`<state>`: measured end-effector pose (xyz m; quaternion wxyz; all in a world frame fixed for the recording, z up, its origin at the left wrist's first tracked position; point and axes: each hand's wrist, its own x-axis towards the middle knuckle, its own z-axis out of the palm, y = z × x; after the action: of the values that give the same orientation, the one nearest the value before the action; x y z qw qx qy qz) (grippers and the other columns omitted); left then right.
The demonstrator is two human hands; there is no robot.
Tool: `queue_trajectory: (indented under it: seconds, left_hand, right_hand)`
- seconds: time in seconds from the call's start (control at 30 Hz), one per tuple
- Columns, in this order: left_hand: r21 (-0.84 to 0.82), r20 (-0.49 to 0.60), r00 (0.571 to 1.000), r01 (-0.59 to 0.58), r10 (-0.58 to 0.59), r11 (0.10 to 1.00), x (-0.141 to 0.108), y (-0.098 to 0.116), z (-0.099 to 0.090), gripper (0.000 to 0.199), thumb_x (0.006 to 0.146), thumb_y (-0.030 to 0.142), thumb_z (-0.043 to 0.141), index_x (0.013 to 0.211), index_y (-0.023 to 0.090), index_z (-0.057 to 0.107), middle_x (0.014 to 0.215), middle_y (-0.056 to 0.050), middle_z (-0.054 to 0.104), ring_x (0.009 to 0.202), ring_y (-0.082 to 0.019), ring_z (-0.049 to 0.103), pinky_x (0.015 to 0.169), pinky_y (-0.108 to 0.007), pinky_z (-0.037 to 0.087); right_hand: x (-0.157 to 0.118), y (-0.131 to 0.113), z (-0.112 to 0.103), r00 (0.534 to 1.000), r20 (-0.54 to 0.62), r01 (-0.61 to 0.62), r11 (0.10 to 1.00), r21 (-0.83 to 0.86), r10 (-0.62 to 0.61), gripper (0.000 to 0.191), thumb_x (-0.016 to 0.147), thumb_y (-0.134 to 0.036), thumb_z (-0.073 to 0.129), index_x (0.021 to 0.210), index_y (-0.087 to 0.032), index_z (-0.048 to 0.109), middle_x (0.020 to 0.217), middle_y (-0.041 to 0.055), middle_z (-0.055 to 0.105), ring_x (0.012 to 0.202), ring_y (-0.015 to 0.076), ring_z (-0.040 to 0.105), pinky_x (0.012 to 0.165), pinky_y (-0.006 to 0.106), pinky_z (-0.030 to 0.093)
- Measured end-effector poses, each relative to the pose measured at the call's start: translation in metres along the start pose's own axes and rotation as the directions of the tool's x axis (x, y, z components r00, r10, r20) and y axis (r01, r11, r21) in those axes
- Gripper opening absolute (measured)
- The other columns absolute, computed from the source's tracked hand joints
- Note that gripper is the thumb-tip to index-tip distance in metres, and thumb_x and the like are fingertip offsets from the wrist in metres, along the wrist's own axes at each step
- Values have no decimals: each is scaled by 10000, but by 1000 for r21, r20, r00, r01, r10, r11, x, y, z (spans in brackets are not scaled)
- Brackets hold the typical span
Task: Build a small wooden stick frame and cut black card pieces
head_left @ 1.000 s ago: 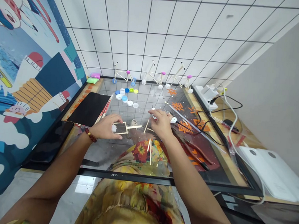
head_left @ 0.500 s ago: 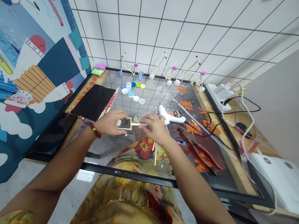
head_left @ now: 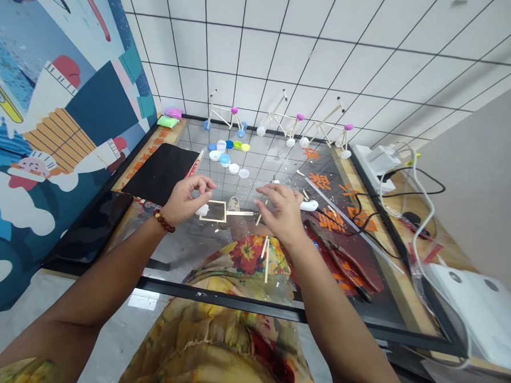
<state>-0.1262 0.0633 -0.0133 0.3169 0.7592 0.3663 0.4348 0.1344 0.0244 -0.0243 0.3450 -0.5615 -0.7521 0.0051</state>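
My left hand point(head_left: 189, 199) is open above the glass tabletop, its fingers apart and nothing in them. Just right of it lies a small rectangular frame of thin wooden sticks point(head_left: 213, 220), with a single flat stick point(head_left: 240, 213) extending from its right side. My right hand point(head_left: 283, 214) is open too, fingers spread, over the right end of that stick. A short stick point(head_left: 258, 219) shows under its thumb. Behind the right hand is a white glue gun point(head_left: 309, 206), mostly hidden. More loose sticks point(head_left: 266, 263) lie nearer to me.
Three stick tricycle models point(head_left: 225, 117) stand along the back edge. Bottle caps point(head_left: 225, 160) lie in the middle. A black sheet point(head_left: 160, 172) and a dark phone-like slab point(head_left: 93, 229) are at left. Red-handled pliers point(head_left: 346, 262), cables and a power strip point(head_left: 368, 169) are at right.
Both hands have let go of the stick frame and its extending stick and lifted apart. The right hand has moved right, now covering much of the glue gun.
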Motion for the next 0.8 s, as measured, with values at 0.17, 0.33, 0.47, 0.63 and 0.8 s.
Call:
queue_trajectory:
  seconds: [0.17, 0.33, 0.47, 0.63, 0.8]
  left_hand:
    - [45, -2, 1000, -6, 6, 999, 1, -2, -3, 120, 807, 267, 600, 864, 180, 540, 1042, -100, 631, 917, -205, 628, 843, -384, 503]
    - [321, 299, 952, -28, -73, 947, 2, -1, -8, 779, 609, 461, 805, 1267, 188, 489, 1270, -137, 556, 1142, -308, 571, 980, -461, 464]
    - [429, 444, 892, -131, -82, 894, 2, -1, -11, 809, 584, 469, 809, 1269, 166, 504, 1322, -158, 523, 1248, -346, 490, 1056, -478, 405]
    - [495, 465, 884, -210, -53, 843, 3, -4, -12, 546, 649, 381, 745, 1126, 166, 590, 1132, -118, 608, 1095, -307, 567, 963, -450, 455]
    - [477, 441, 898, -244, 10, 844, 2, -8, -10, 418, 688, 309, 694, 1083, 185, 633, 1012, -87, 640, 975, -262, 608, 881, -394, 486]
  right_hand:
    - [6, 21, -20, 982, -108, -160, 985, -61, 152, 241, 878, -373, 567, 1026, -241, 704, 1112, 87, 688, 1055, 277, 595, 941, 457, 299]
    - [4, 50, -39, 956, -18, -293, 947, -128, 293, 341, 809, -334, 604, 1118, -214, 684, 1198, 132, 658, 1150, 348, 558, 969, 545, 350]
    - [-1, 69, -50, 935, 221, -258, 960, -111, 277, 554, 729, -251, 599, 1279, -183, 597, 1295, 124, 616, 1182, 333, 558, 990, 495, 418]
    - [-7, 78, -51, 914, 351, -155, 975, -159, 202, 643, 610, -85, 527, 1231, -221, 626, 1286, 74, 636, 1128, 295, 601, 932, 435, 468]
    - [-5, 68, -39, 941, 280, -104, 950, -295, 190, 561, 683, -67, 504, 1206, -216, 643, 1319, 106, 619, 1178, 330, 564, 903, 490, 435]
